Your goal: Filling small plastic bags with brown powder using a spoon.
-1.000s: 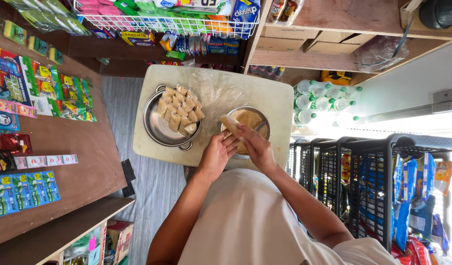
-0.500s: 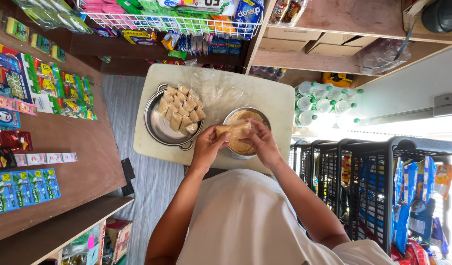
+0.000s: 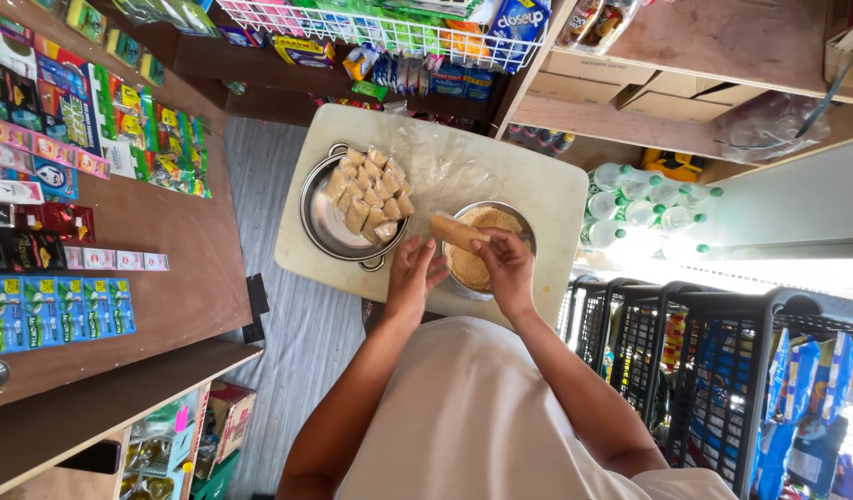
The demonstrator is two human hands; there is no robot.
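My right hand (image 3: 508, 270) pinches one end of a small tan filled plastic packet (image 3: 456, 231) and holds it over a metal bowl (image 3: 523, 222) of brown crumbly powder. My left hand (image 3: 413, 275) hovers just below the packet's other end. Its fingers are loosely spread and grip nothing that I can see. To the left, a round metal pan (image 3: 323, 222) carries a row of several similar filled packets (image 3: 373, 190). Both vessels stand on a pale small table (image 3: 556, 190) covered partly by a clear plastic sheet (image 3: 450, 162).
A brown wooden counter (image 3: 167, 278) with hanging sachet strips runs along the left. A white wire basket (image 3: 371, 23) of goods and wooden shelves lie beyond the table. Water bottles (image 3: 644, 199) stand to the right, with black wire racks (image 3: 686, 352) of snack bags.
The packet was lifted out of the bowl with both hands. Now only my right hand grips it, and my left hand has dropped slightly below it.
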